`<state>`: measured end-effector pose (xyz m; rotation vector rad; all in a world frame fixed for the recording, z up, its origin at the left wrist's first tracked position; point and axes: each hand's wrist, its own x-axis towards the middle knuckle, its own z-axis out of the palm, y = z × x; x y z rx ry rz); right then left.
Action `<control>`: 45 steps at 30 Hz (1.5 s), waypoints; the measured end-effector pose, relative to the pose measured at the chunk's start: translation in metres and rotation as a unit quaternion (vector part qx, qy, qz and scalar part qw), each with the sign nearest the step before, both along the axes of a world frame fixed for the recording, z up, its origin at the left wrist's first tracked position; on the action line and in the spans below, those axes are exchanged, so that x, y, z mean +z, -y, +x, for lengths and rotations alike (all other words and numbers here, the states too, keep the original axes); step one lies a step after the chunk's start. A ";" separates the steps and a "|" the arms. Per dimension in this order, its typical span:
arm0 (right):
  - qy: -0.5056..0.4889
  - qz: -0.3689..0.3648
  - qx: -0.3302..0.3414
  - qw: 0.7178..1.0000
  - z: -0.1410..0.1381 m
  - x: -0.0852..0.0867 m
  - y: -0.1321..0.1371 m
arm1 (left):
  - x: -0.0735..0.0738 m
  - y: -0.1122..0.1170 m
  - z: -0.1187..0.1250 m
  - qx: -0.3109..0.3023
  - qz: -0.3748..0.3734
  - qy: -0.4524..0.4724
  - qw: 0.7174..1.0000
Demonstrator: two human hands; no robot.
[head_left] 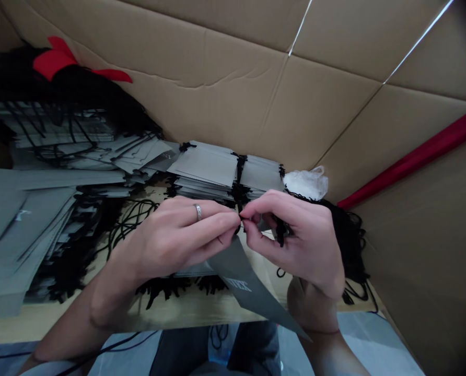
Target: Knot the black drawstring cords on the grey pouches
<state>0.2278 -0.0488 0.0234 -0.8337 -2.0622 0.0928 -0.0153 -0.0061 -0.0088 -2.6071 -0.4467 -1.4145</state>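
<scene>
In the middle of the head view, my left hand [178, 235], with a ring on one finger, is closed in a pinch. My right hand [299, 235] pinches from the other side, its fingertips almost meeting the left ones. A short black cord [240, 211] shows between the fingertips; its exact shape is mostly hidden. From below my left fingers hangs a flat grey paper piece [252, 287] with white lettering, tilted down to the right. More black cord [280, 232] shows against my right palm.
Stacked grey paper pieces with black cord ends [204, 167] stand behind my hands. More grey pieces [41, 224] pile up on the left. Loose black cords [348, 240] lie at right, near a clear plastic bag [307, 183]. Cardboard walls [225, 78] enclose the wooden table [194, 313].
</scene>
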 end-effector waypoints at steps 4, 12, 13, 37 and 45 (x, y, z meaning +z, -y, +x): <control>0.001 -0.002 -0.001 1.000 0.002 0.000 0.001 | 0.001 0.001 0.002 -0.010 -0.001 -0.006 1.000; -0.003 0.008 -0.011 1.000 -0.002 -0.001 0.000 | 0.004 0.006 0.006 0.005 0.012 -0.005 1.000; -0.006 0.004 -0.011 1.000 -0.003 -0.001 0.000 | 0.004 0.006 0.006 0.006 0.008 -0.003 1.000; -0.034 -0.049 -0.039 0.997 -0.003 -0.003 -0.005 | 0.004 -0.003 0.011 0.001 0.054 -0.002 0.999; -0.019 0.001 -0.048 0.999 -0.008 -0.005 -0.004 | 0.003 -0.001 0.013 0.018 0.039 0.024 0.999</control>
